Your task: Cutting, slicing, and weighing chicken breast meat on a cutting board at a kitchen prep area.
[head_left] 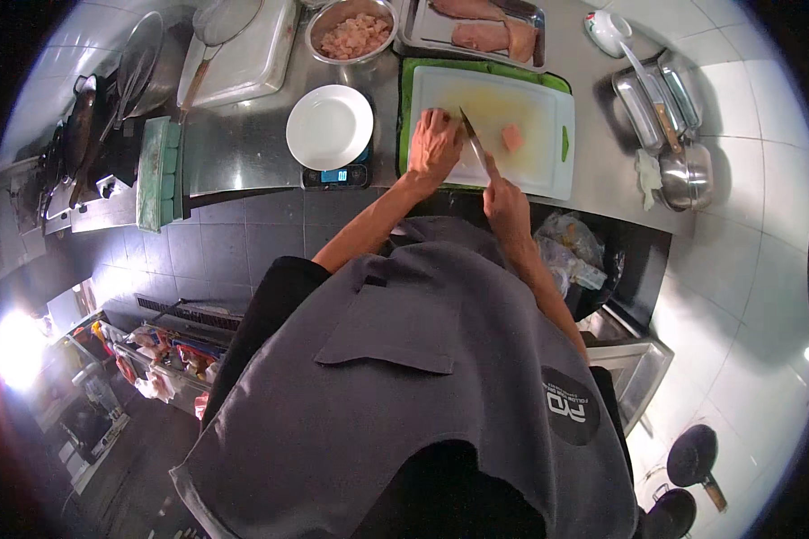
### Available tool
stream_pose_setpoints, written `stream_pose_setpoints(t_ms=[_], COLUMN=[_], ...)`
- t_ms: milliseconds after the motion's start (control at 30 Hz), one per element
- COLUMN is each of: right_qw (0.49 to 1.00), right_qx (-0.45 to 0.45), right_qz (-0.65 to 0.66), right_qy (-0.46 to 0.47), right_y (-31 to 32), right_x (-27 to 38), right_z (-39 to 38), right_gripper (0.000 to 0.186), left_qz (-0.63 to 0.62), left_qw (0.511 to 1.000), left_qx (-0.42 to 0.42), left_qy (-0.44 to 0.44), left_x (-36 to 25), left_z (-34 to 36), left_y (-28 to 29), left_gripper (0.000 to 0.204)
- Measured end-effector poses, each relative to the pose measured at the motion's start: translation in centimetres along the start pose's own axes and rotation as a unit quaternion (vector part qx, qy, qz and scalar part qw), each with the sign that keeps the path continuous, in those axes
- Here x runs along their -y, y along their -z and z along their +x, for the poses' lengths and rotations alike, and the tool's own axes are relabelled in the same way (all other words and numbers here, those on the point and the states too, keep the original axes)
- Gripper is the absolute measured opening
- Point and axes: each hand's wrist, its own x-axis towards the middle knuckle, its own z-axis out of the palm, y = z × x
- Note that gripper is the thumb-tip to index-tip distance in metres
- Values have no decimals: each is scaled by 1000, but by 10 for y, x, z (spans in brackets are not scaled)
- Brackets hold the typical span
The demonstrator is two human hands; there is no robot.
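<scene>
A white cutting board (544, 108) with a green handle slot lies on the counter in front of me. My right hand (505, 205) is closed around the handle of a kitchen knife (474, 144), its blade slanting up and left over the board. Just left of the blade, my left hand (435, 146) rests on the board with fingers curled together. Whatever lies under those fingers is hidden. A small pink piece of raw meat (512, 137) sits alone to the right of the knife. Yellowish wet stains spread over the board's middle.
Behind the board stand a metal tray (408, 38) of larger raw meat pieces and a steel bowl (388, 45) of diced meat. A white plate (330, 128) sits on a digital kitchen scale (358, 176) at left. Steel containers (632, 112) and a saucepan (688, 177) line the right side.
</scene>
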Motion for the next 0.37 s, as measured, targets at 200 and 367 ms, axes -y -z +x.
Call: stream_pose_setpoints(t_ms=[200, 367], right_qw=[986, 970], right_qx=[-40, -21], right_qz=[162, 214], right_qy=[-21, -111], right_y=[35, 41], right_x=[1, -28], right_z=[-4, -16], right_gripper=[62, 63], left_qz=[-1, -76], left_qw=[997, 992], left_qx=[70, 97], left_qy=[-31, -33], left_x=[14, -10], left_z=[-7, 8], left_y=[-1, -2], left_gripper=[20, 20])
